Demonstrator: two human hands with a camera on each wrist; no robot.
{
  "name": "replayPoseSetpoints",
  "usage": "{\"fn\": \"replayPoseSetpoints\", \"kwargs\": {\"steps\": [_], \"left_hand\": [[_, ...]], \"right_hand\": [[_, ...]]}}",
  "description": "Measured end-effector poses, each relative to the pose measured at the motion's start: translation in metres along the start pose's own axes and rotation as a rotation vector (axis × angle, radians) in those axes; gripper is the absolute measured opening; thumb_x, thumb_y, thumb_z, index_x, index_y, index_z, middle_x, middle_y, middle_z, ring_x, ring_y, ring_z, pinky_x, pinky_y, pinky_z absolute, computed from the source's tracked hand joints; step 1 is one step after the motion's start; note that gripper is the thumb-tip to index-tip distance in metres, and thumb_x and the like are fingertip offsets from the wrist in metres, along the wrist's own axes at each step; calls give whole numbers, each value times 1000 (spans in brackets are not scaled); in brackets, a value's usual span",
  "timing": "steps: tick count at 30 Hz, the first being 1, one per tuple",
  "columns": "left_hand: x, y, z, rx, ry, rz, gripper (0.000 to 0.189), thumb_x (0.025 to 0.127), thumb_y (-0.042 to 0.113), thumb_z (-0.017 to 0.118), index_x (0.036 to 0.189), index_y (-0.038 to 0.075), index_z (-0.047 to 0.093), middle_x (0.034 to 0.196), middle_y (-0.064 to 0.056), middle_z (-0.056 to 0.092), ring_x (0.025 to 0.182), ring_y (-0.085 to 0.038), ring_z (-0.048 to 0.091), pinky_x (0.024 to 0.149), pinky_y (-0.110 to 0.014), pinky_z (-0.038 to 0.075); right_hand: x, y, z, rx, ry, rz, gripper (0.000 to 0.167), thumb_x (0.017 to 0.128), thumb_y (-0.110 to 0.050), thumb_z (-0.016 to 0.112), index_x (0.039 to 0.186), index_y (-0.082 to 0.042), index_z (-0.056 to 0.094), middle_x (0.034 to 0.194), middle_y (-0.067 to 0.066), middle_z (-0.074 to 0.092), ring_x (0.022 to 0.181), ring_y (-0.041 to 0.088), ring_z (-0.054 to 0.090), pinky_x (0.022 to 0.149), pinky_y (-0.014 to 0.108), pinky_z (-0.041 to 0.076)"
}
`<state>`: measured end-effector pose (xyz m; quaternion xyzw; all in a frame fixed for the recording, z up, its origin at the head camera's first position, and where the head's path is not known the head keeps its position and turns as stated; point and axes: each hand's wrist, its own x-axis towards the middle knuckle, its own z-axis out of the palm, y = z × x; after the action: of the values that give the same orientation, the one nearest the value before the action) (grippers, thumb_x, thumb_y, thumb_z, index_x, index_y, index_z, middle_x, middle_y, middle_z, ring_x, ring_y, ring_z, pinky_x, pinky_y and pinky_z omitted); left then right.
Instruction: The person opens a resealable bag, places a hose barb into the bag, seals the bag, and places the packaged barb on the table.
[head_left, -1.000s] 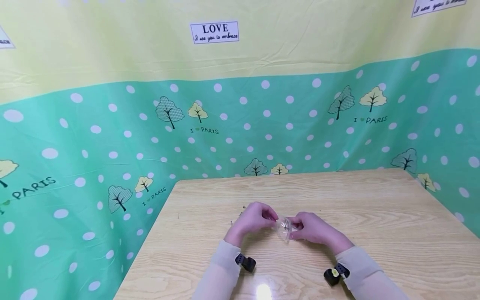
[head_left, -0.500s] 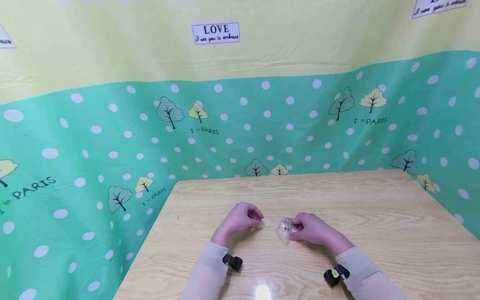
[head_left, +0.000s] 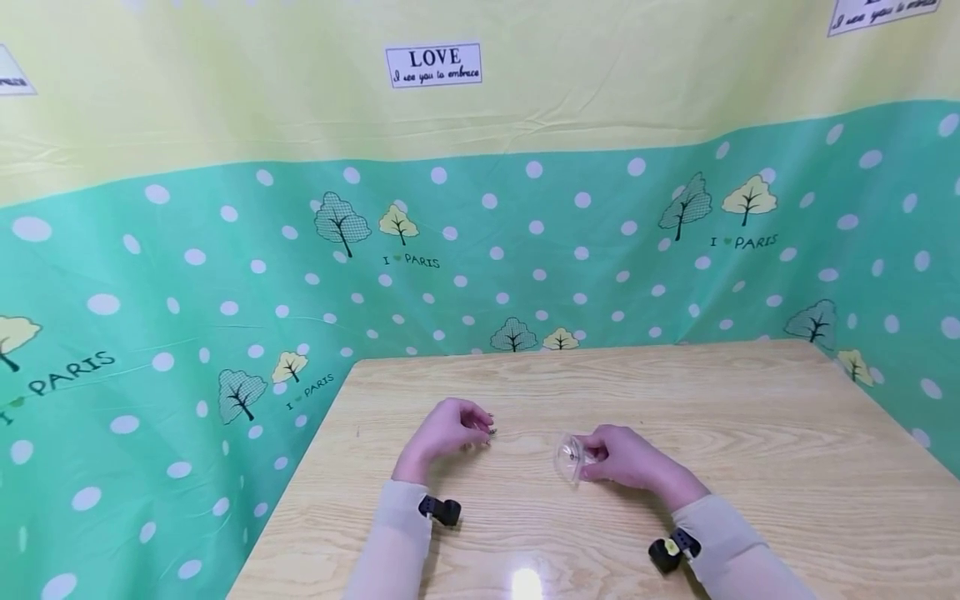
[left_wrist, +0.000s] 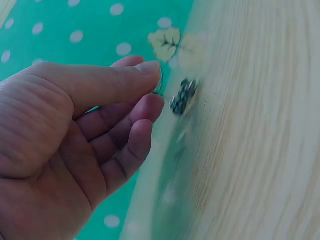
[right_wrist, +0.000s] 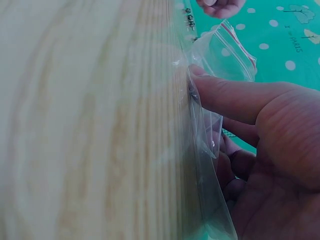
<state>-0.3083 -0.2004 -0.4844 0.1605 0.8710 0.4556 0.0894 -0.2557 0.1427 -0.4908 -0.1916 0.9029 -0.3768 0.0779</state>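
Note:
My right hand [head_left: 621, 457] grips a clear zip-lock bag [head_left: 567, 462], thumb on one side and fingers on the other. The bag's mouth, with its red seal line, faces left, and a small dark item [right_wrist: 194, 93] shows through the plastic by the thumb. To the left, my left hand [head_left: 452, 427] hovers over the table beside a small pile of dark metal pieces [left_wrist: 184, 97], which look like little screws. Its thumb and fingers are loosely bent, with a gap between the tips. In the right wrist view the same pile lies beyond the bag.
Both hands work over a light wood-grain table [head_left: 720, 400]. A green and yellow printed cloth [head_left: 450, 217] hangs behind it and along its sides. Each wrist carries a small black camera on a strap.
My left hand has drawn away from the bag's mouth and moved left to the small metal pieces. The right hand keeps the bag in the same place.

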Motion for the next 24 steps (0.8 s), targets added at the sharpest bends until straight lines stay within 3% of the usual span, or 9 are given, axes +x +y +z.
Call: {"fn": "replayPoseSetpoints", "kwargs": {"steps": [4,8,13,24], "left_hand": [[-1,-10,-7,26,15,-20,22,86,4,87,107,7,80,92,1,75,82,-17,69,74,-34,59],[-1,-15,-9,42,-12,-19,23,85,5,88,107,8,80,93,2,76,85,-16,70,80,-33,58],[0,-13,-5,69,-46,-1,22,86,6,88,106,8,81,94,4,76,87,-15,69,84,-34,57],[-1,-7,2,133,-56,-16,17,86,3,86,99,11,81,89,5,73,83,-14,67,81,-33,57]], "right_hand": [[0,0,0,-2,-2,-1,45,84,-13,92,124,1,77,83,1,55,77,18,50,68,32,44],[0,0,0,-4,-3,-3,44,84,-13,92,123,1,78,83,1,55,77,18,50,68,32,43],[-1,0,-1,-2,-3,6,45,84,-13,92,124,0,77,83,1,55,77,18,50,68,32,44],[0,1,-1,8,-8,1,49,84,-13,91,128,2,75,83,1,55,77,18,49,68,31,43]]}}
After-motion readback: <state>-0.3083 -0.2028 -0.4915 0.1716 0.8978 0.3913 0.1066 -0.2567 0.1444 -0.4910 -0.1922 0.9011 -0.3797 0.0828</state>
